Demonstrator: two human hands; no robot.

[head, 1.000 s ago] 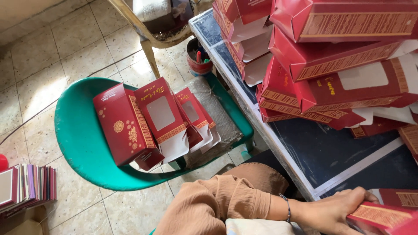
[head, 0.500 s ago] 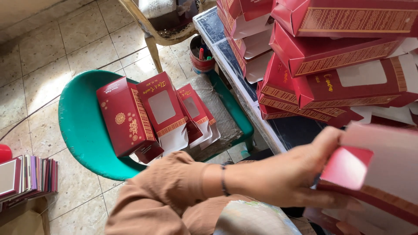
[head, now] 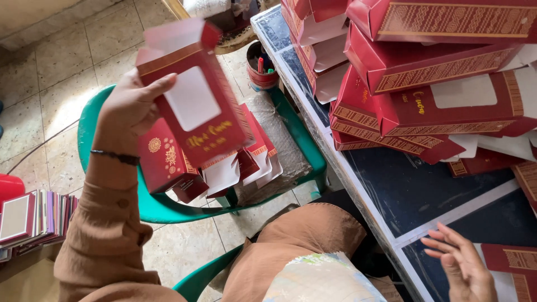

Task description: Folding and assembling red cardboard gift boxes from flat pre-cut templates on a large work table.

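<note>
- Currently, the person's left hand (head: 130, 109) is raised over a green plastic chair (head: 89, 128), fingers and thumb pinching the upper side of a folded red window box (head: 196, 103); its pale flaps stand open above the fingertips.
- Just below those fingers, a short row of finished red boxes (head: 168, 162) stands on the chair seat, leaning on one another. The held box hangs over this row and does not touch it, so it looks made up but not yet set down.
- The right hand (head: 461, 265) hovers low over the table, fingers loosely spread and holding nothing. Just beyond its fingertips lies a flat red carton blank (head: 512, 260), seemingly not yet folded.
- Farther from those fingers, toward the top of the view, a large heap of red boxes (head: 436, 84) is piled on the table, many with flaps still open. Judging by this, a fair share is folded, while blanks remain.
- The surface is a dark blue table (head: 414, 196) with a pale edge and a white stripe.
- The room has a beige tiled floor (head: 50, 72). A small red pot of pens (head: 262, 70) sits behind the chair.
- Well to the left of the raised hand's wrist, a stack of coloured cards (head: 33, 221) shows at the picture edge.
- The person wears a tan long sleeve (head: 106, 235) and a dark wristband.
</note>
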